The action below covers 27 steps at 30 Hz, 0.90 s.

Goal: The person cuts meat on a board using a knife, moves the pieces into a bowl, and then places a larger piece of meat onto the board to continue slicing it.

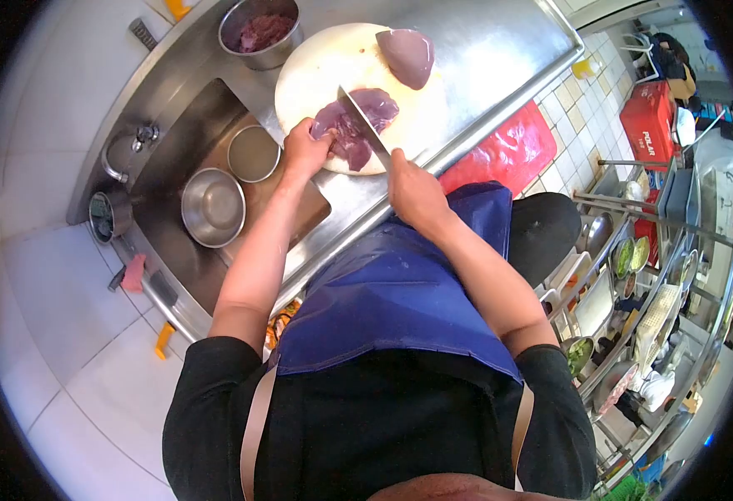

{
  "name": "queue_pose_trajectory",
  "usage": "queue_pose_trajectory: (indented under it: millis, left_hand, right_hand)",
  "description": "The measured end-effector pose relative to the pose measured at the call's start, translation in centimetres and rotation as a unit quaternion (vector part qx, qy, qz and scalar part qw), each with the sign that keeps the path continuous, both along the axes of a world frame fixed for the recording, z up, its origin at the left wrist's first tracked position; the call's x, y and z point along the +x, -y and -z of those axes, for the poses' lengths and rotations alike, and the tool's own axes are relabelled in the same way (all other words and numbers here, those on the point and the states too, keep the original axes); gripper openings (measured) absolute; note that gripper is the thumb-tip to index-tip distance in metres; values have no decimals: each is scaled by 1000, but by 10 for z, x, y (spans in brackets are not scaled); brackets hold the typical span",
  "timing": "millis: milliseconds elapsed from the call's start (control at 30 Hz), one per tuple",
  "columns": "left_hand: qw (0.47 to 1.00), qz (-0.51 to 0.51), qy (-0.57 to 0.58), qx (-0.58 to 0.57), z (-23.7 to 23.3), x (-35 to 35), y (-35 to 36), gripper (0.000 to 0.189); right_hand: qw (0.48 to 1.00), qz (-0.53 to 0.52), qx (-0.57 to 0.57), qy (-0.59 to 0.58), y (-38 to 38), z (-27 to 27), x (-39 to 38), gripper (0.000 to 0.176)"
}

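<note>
Left hand [304, 150]: our grip is curled down over the near end of the dark red meat [356, 127], pinning it to the board.
Right hand [417, 190]: our grip is closed around the handle of the knife [365, 125]. The blade slants up and left across the meat.
Meat, place: upper centre of the frame, at the lower edge of the round white cutting board [316, 75].
Second piece [408, 54]: upper right of the board, apart from the blade.
Steel bowl [262, 29]: top of the frame, just beside the board, holding chopped meat.
Sink [187, 125]: left of the board, with a larger bowl [213, 206] and a smaller bowl [253, 153] inside.
Surface [483, 50]: bare steel, upper right.
Risk, fingers: we judge our left fingertips to be just beside the blade, so a slip on the wet meat could bring the edge onto them.
Risk, board: it sits near the sink's rim, and we judge that a hard push could slide it.
</note>
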State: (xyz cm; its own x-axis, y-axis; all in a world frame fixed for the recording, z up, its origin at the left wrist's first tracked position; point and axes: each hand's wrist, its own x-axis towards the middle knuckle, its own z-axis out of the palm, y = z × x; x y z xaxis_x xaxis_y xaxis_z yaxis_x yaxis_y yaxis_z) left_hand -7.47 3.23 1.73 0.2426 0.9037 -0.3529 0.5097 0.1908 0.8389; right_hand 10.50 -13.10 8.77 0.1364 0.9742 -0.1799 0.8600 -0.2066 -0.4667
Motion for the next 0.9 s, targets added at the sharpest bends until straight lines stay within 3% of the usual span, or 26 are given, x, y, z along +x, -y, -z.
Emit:
queue_pose_trajectory:
  millis: [100, 233, 500, 567, 700, 767, 900]
  left_hand:
    - [1000, -6, 19, -4, 0, 0, 1, 26]
    - [998, -34, 50, -31, 14, -1, -2, 25]
    - [991, -66, 113, -15, 35, -12, -27, 19]
    - [983, -95, 156, -29, 31, -25, -37, 17]
    - [974, -61, 189, -113, 18, -53, -50, 15]
    - [971, -6, 190, -143, 12, -53, -46, 17]
    - [969, 3, 195, -152, 13, -40, -40, 22]
  right_hand:
    - [998, -16, 51, -13, -35, 11, -6, 15]
    - [999, -25, 38, 5, -55, 13, -12, 17]
    - [991, -38, -122, 28, 24, -21, 11, 21]
    - [990, -31, -132, 34, 41, -19, 20, 21]
    - [988, -7, -156, 16, 53, -42, 34, 21]
    - [992, -18, -121, -1, 51, -42, 31, 20]
    - [998, -14, -45, -29, 18, -32, 10, 18]
